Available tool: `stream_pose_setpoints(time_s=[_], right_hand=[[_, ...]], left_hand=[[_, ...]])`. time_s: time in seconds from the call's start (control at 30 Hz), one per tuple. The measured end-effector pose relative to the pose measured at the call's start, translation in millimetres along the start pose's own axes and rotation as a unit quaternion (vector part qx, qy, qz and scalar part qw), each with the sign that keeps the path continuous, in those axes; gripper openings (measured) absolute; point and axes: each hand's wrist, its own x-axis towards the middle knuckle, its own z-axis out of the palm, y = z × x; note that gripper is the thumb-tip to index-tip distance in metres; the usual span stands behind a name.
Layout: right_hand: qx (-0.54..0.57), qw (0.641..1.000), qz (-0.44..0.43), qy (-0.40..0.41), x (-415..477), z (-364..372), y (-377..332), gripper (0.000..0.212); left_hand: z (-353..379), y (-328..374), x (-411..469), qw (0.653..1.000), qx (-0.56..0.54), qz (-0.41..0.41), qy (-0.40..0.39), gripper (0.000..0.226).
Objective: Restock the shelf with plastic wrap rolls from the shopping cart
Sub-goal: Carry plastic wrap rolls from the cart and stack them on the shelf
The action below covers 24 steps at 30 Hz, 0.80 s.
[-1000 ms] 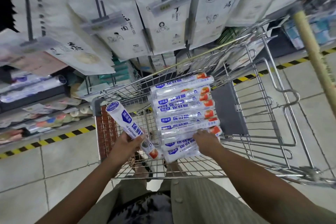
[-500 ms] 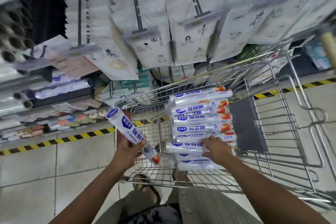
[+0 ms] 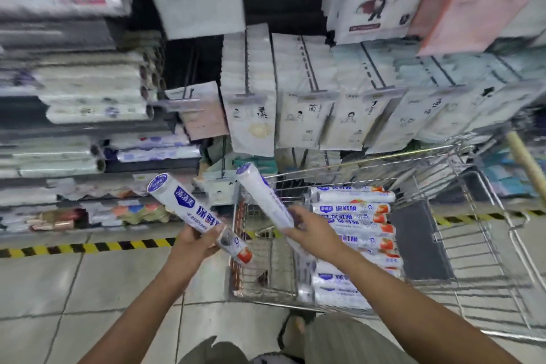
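My left hand (image 3: 197, 241) grips a white plastic wrap roll (image 3: 183, 205) with a blue label, its blue cap tilted up and left. My right hand (image 3: 311, 229) holds a second roll (image 3: 261, 193), lifted above the cart and angled up to the left. A stack of several more rolls (image 3: 354, 220) lies in the wire shopping cart (image 3: 478, 245) at the right. The shelf (image 3: 88, 133) on the left carries stacked rolls lying sideways, blurred by motion.
Flat white and pink packets (image 3: 307, 115) hang from hooks above the cart. Yellow-black hazard tape (image 3: 88, 247) runs along the tiled floor at the shelf's foot. A wooden pole (image 3: 529, 165) leans at the far right. My sandalled foot (image 3: 295, 325) stands by the cart.
My right hand has lifted a roll out of the cart's stack and raised it beside the left one. The view has swung up and left toward the shelf.
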Motion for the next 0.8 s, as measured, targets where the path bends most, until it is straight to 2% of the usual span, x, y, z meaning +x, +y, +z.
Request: stream_pose_setpoints(time_s=[0.1,0.27,0.37,0.5,0.67,0.8], right_hand=[[0.056,0.997,-0.029,0.04,-11,30,-77,0.054],[0.095,0.989,-0.11,0.017,-20,97,-193,0.037],[0.128,0.983,-0.127,-0.016,-20,140,-255,0.033],[0.154,0.973,-0.148,-0.085,-18,188,-328,0.041],[0.135,0.963,-0.169,-0.161,-6,247,-414,0.051],[0.117,0.951,-0.206,-0.201,8,297,-474,0.048]], left_hand=[[-61,3,-26,0.999,-0.03,0.029,0.023,0.013],[-176,-5,-72,0.992,-0.092,0.042,0.081,0.015],[-241,-14,-97,0.982,-0.129,0.055,0.125,0.013],[-311,-23,-129,0.959,-0.201,0.088,0.179,0.034],[-385,-29,-156,0.928,-0.263,0.109,0.239,0.057],[-446,-34,-154,0.909,-0.288,0.115,0.279,0.049]])
